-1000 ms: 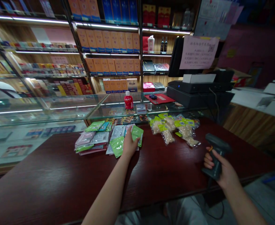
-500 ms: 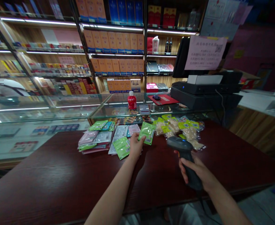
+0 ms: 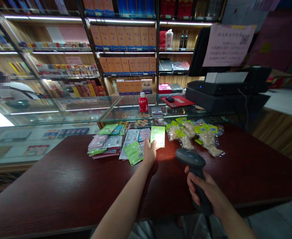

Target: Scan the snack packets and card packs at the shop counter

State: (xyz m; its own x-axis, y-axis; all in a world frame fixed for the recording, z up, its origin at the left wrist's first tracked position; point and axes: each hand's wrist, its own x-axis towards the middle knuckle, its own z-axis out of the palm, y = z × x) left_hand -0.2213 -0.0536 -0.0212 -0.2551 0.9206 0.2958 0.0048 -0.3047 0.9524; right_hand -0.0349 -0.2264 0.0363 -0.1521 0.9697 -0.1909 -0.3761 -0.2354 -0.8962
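Observation:
Between the thumb and fingers of my left hand (image 3: 149, 153) is a green packet (image 3: 158, 136), held up at its lower left, with bright light falling on its face. My right hand (image 3: 202, 187) is wrapped round the handle of a dark barcode scanner (image 3: 190, 158), whose head points left toward that packet. Just left of my left hand lies another green packet (image 3: 134, 153) on some pale packets. A stack of mixed packets (image 3: 106, 142) sits farther left. Clear bags with pale contents and green labels (image 3: 185, 131) lie beyond the scanner.
The dark red wooden table (image 3: 68, 186) meets a glass display counter (image 3: 111, 111), where a red bottle (image 3: 143, 103) stands. A monitor (image 3: 198, 53) and cash register (image 3: 210, 96) are at the right back. Behind, shelves hold boxes; a person (image 3: 14, 89) is at far left.
The green packet in my left hand has turned more upright and now is lit brightly. The scanner's blue light no longer shows. My view has shifted slightly.

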